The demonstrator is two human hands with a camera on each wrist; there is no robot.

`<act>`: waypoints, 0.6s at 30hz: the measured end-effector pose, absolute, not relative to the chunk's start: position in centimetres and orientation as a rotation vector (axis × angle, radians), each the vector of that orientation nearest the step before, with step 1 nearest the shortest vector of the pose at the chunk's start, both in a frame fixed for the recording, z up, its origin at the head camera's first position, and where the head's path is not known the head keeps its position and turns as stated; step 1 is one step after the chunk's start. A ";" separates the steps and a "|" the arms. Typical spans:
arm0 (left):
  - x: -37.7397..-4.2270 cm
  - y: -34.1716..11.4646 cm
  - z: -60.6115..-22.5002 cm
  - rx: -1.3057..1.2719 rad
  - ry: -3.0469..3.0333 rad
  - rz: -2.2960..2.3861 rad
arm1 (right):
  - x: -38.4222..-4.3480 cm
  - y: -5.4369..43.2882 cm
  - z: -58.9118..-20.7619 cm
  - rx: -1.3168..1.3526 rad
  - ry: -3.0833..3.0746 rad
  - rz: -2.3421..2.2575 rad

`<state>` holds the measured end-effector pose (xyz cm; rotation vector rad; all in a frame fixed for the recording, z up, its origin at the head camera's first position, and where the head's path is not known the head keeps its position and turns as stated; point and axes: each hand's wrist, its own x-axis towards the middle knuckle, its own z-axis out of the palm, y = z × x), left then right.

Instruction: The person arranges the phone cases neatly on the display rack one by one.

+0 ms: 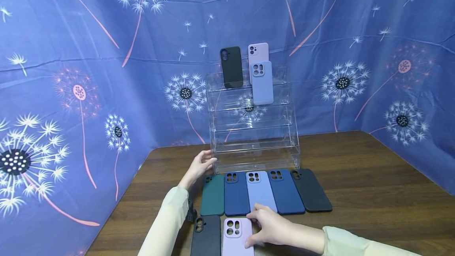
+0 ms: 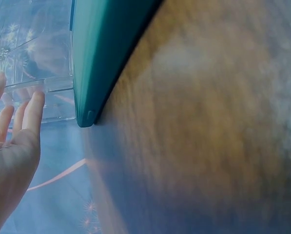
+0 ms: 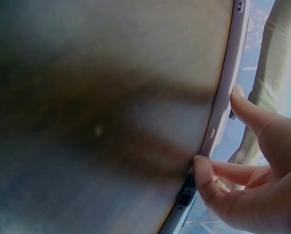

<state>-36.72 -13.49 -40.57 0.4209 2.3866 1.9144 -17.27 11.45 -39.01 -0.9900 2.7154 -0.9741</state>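
My left hand point(image 1: 200, 168) is at the lower left corner of a clear stepped display rack point(image 1: 256, 165); in the left wrist view its fingers point(image 2: 34, 109) reach toward the transparent side fairly straight. A lilac phone case point(image 1: 237, 244) lies flat at the front, its lower end cut off by the frame. My right hand point(image 1: 271, 224) holds its upper right edge, thumb on the side and bent fingers at the corner. Close to the left hand lies a green phone case point(image 1: 212, 198). A dark grey phone case point(image 1: 206, 240) is left of the lilac one.
Behind the lilac case lie a navy case point(image 1: 237, 198), a light blue case point(image 1: 261, 191), another navy case point(image 1: 289, 196) and a black case point(image 1: 313, 192). Black point(image 1: 232, 68), pink point(image 1: 261, 52) and pale blue point(image 1: 263, 86) cases stand on the rack. A patterned cloth point(image 1: 106, 31) hangs behind.
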 end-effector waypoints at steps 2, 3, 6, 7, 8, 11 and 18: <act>-36.7 -13.5 -40.6 0.416 2.381 1.915 | -17.3 11.5 -39.1 -0.992 2.718 -0.965; -36.7 -13.5 -40.6 0.419 2.383 1.910 | -17.3 11.5 -39.1 -0.991 2.718 -0.960; -36.7 -13.5 -40.6 0.415 2.374 1.912 | -17.3 11.5 -39.1 -0.979 2.724 -0.957; -36.7 -13.5 -40.6 0.405 2.369 1.916 | -17.3 11.4 -39.2 -0.973 2.726 -0.961; -36.7 -13.5 -40.6 0.403 2.370 1.918 | -17.2 11.4 -39.2 -0.958 2.728 -0.964; -36.8 -13.5 -40.6 0.402 2.365 1.924 | -17.3 11.4 -39.3 -0.925 2.714 -1.007; -36.8 -13.6 -40.6 0.399 2.347 1.927 | -18.0 11.4 -39.4 -0.928 2.661 -1.112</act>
